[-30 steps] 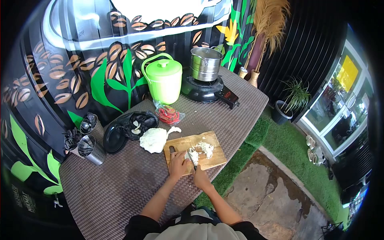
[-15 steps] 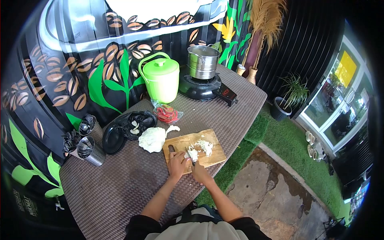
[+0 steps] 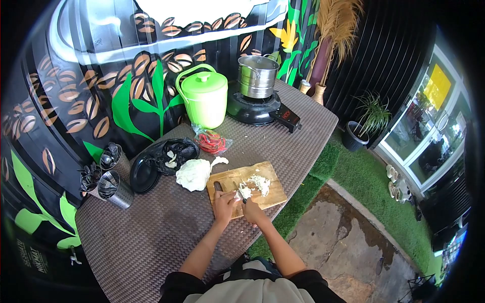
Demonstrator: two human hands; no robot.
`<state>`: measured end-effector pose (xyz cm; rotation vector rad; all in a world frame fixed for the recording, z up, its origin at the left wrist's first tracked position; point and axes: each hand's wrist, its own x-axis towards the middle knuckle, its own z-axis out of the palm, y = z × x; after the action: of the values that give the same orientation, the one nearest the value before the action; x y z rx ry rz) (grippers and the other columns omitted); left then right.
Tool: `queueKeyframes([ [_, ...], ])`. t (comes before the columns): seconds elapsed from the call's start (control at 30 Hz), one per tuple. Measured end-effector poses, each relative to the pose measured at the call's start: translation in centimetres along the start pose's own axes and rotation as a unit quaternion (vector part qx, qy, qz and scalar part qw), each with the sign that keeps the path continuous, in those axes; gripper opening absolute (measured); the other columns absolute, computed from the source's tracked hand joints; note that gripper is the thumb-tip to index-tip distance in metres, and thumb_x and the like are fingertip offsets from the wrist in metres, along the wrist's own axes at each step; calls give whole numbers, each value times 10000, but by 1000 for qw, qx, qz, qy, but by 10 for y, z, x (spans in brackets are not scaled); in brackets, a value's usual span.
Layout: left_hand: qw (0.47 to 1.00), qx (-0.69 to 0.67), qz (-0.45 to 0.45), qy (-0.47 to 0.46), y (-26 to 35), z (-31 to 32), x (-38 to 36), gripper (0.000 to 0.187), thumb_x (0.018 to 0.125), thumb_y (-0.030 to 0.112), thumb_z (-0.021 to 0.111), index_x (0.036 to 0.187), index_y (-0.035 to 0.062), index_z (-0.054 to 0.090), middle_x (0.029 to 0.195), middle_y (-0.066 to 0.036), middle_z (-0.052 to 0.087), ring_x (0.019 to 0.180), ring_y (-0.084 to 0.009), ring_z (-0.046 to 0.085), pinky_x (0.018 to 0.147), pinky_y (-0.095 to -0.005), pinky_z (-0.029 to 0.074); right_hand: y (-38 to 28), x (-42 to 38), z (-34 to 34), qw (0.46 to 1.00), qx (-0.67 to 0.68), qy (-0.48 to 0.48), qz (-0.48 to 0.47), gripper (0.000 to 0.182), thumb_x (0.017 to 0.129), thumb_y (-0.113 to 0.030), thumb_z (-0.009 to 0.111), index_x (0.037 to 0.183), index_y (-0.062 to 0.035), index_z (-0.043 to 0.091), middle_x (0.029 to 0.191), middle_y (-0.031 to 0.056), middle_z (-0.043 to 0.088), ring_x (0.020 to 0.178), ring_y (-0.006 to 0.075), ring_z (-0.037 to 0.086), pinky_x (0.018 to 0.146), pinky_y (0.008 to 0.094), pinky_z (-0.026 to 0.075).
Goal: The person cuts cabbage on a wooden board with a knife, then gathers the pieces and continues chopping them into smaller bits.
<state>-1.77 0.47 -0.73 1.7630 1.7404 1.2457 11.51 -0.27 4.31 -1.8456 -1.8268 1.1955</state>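
A wooden cutting board (image 3: 275, 196) lies near the table's front edge. My right hand (image 3: 252, 212) is closed round the dark handle of a knife (image 3: 244, 200), whose blade points away from me over the board. My left hand (image 3: 223, 206) presses a small piece of cabbage (image 3: 237, 195) onto the board, right beside the blade; its fingers partly hide the piece. Finely chopped cabbage (image 3: 260, 185) is heaped to the right of the blade, with some shreds against it. Behind the board's left corner rests a larger chunk of cabbage (image 3: 193, 175).
Around the board are a bag of red chillies (image 3: 212, 142), a black plastic bag (image 3: 178, 151), black plates (image 3: 145, 174) and metal cutlery holders (image 3: 117, 192). Farther back stand a green lidded bucket (image 3: 204, 98) and a steel pot (image 3: 256, 78) on a black stove (image 3: 252, 112).
The knife and right hand have shifted very slightly beside the cabbage piece. My left hand stays in nearly the same place, and the view has moved a little.
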Motion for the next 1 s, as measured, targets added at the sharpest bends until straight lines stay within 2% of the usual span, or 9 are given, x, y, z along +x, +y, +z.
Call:
queueKeyframes([
  [0.17,999,-29,-3,18,2,0,1,242,719,69,741,961,77,739,917,-98,690,907,-235,543,819,-330,470,6,-17,21,996,77,-10,47,367,954,-279,437,1136,33,374,912,356,602,862,488,624,761,547,497],
  [0.27,997,-72,8,20,-3,1,0,241,712,51,740,952,67,739,933,-85,700,900,-232,544,809,-328,470,23,-4,47,990,-32,128,-53,354,951,-259,439,1158,19,369,917,346,608,895,486,617,790,548,490],
  [0.37,998,-17,46,34,-7,5,2,237,712,40,733,948,62,739,938,-78,706,898,-237,545,807,-333,469,2,-3,38,994,-72,63,62,358,947,-238,443,1176,23,358,918,333,615,925,478,614,811,549,485],
  [0.47,998,-31,35,37,-8,5,1,229,713,39,730,941,59,740,921,-82,708,902,-241,548,811,-335,467,10,8,34,991,-94,96,8,337,964,-248,423,1110,54,389,854,338,597,807,495,617,703,562,493],
  [0.63,998,5,49,36,-5,1,0,203,717,37,724,918,55,741,952,-88,702,905,-254,546,819,-342,462,-14,-13,-5,996,63,-34,48,360,964,-272,429,1087,63,381,852,360,583,599,448,625,435,485,502],
  [0.73,999,-4,40,32,-1,0,1,191,717,31,721,906,50,742,964,-89,700,916,-259,544,821,-344,461,20,-8,35,995,28,71,-59,355,962,-265,427,1096,60,382,852,372,575,686,494,615,552,533,510],
  [0.77,999,-3,38,31,-1,0,0,191,717,31,721,906,50,742,964,-89,700,916,-259,544,821,-344,461,26,-8,44,996,28,69,-58,355,962,-265,427,1096,60,382,852,372,575,686,494,615,552,533,510],
  [0.83,997,8,63,49,-2,0,-1,190,715,29,721,903,45,741,961,-91,701,924,-260,543,822,-342,460,23,-12,54,991,-52,121,-7,373,956,-300,435,1106,39,391,884,338,613,855,501,612,753,558,490],
  [1.0,997,-8,56,44,-4,4,0,165,721,34,717,884,43,741,958,-100,700,919,-264,545,818,-345,460,11,1,39,993,-65,93,20,385,956,-307,437,1132,33,390,933,345,604,856,500,612,745,553,494],
])
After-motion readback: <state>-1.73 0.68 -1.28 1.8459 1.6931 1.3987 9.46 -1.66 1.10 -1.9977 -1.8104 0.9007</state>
